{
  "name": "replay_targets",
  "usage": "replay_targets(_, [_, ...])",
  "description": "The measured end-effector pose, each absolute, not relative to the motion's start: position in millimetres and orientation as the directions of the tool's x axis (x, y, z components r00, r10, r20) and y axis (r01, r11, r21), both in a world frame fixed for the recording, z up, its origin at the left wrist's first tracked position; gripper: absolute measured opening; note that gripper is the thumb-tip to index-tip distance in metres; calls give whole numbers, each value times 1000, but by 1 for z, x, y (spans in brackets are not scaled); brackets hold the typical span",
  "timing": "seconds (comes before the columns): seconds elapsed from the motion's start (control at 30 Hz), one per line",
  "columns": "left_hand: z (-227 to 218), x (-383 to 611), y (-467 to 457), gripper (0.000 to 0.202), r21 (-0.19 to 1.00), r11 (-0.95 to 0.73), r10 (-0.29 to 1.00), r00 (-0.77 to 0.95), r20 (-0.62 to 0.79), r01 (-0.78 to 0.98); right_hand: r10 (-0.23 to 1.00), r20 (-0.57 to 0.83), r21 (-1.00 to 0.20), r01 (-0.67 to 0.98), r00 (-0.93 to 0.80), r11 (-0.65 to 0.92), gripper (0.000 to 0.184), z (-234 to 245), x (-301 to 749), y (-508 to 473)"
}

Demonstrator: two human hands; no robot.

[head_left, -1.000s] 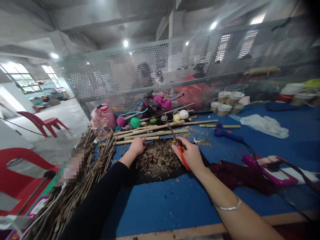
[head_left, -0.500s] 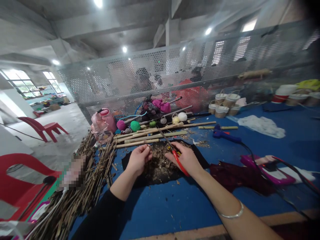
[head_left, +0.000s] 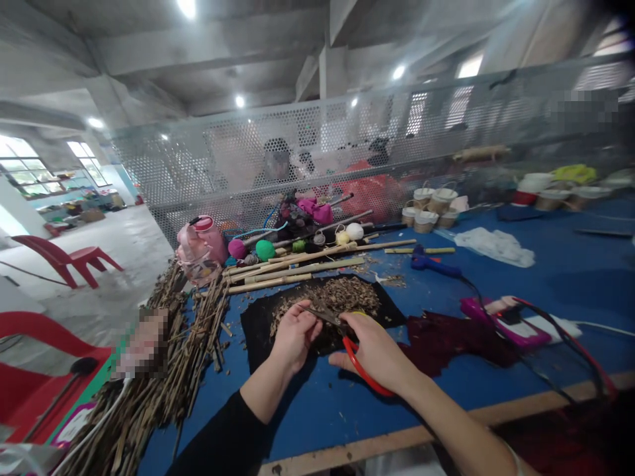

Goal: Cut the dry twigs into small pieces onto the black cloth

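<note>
Ahead of me a mesh screen [head_left: 347, 145]; red chairs [head_left: 69, 259] left, windows [head_left: 30, 168], concrete ceiling lights [head_left: 187, 6].

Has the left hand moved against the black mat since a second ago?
Yes. The left hand has come back from the far edge of the black mat to its near edge, closer to the right hand with the scissors.

On the tabletop [head_left: 317, 410]: mat [head_left: 258, 324] at centre, heaped with chips [head_left: 337, 294]. Left of mat, twig bundle [head_left: 163, 370]. Behind mat, long sticks [head_left: 297, 264], then yarn balls [head_left: 265, 249] and jug [head_left: 203, 239]. Right of mat, glue gun [head_left: 431, 262]. Near edge over mat: left hand [head_left: 294, 336], right hand [head_left: 374, 350] with scissors [head_left: 347, 337].
</note>
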State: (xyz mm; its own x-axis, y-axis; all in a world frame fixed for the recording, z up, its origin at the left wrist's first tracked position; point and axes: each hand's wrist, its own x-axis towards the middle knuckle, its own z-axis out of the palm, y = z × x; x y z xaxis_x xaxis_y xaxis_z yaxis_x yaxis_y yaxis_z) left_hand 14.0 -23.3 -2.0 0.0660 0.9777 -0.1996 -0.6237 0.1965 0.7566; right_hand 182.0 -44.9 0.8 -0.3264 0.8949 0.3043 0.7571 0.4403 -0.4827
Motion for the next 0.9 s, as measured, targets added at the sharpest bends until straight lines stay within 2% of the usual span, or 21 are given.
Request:
replay_targets(0.1, [-3,15,-26,51,774,190,979,63,-192,-604,888,316,-485,748,-333,453,59,1,180,-45])
replay_targets(0.23, [-1,19,-27,51,804,169,984,53,-169,-570,892,320,-515,731,-320,447,54,2,179,-47])
replay_targets(0.37, [2,23,-26,48,828,127,991,36,-129,-545,915,259,-547,734,-309,403,43,5,181,-49])
replay_targets(0.5, [1,24,-23,52,836,151,984,-2,-179,-527,929,202,-526,765,-311,371,35,6,185,-48])
replay_targets(0.77, [-6,25,-20,49,866,198,969,-39,-242,-460,945,144,-479,814,-295,327,31,5,191,-47])
replay_targets(0.9, [-4,24,-21,46,862,170,972,-62,-226,-478,956,160,-497,817,-244,292,41,8,190,-50])
